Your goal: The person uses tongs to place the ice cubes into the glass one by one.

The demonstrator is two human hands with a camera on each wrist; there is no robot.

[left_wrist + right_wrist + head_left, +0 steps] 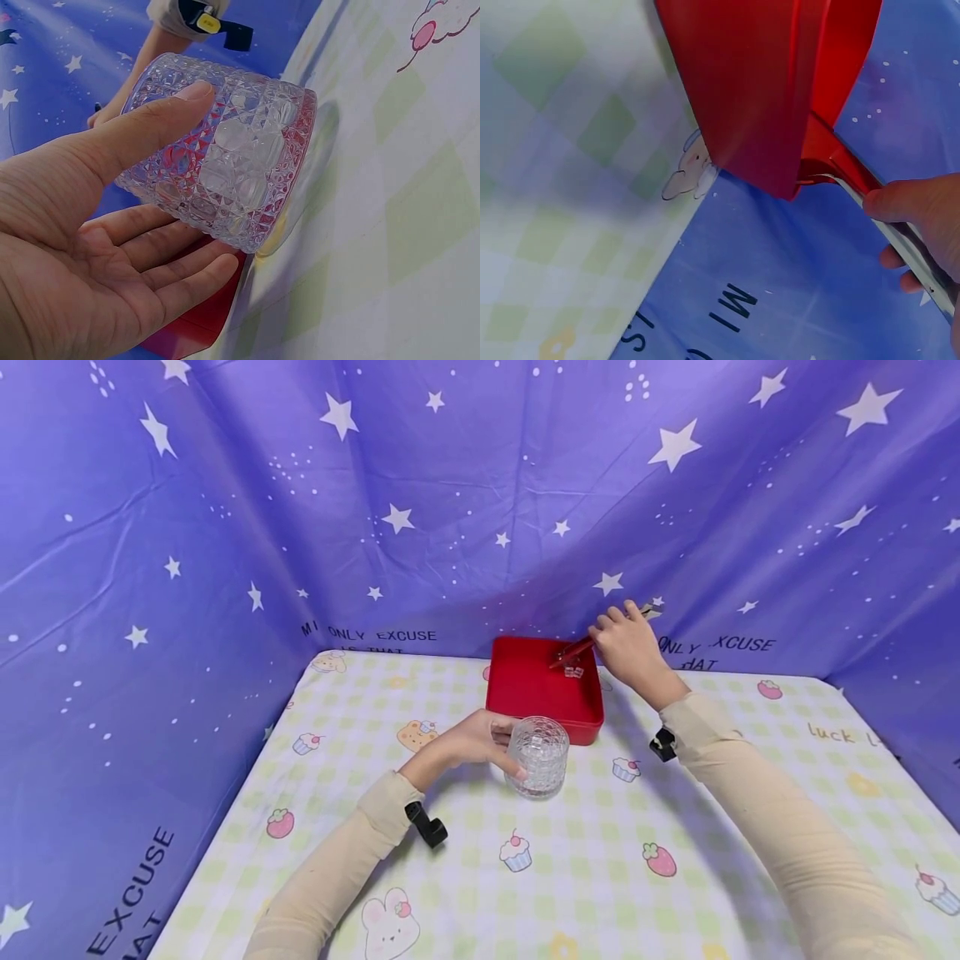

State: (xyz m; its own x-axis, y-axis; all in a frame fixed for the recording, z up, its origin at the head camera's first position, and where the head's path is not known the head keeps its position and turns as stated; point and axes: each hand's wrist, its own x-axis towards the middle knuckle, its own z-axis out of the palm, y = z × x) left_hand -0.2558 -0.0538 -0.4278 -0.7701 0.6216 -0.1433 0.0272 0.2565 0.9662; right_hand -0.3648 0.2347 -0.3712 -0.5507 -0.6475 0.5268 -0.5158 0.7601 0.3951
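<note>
A clear glass tumbler (542, 758) with a cut, textured pattern stands upright at the front of a red box. My left hand (112, 225) holds it from the left side, with the thumb against the near wall and the other fingers around the far side. Over the box's right back corner, my right hand (628, 643) grips a pair of metal tongs (862, 184). Their tips reach down inside the box, beside a few small clear cubes (573, 672). In the right wrist view the box wall hides those tips and the cubes.
The red box (525, 693) is open-topped and sits at the table's back edge. A checked cloth (450, 885) with cupcake and strawberry prints covers the table. Blue starry curtains (450, 485) hang behind and at both sides.
</note>
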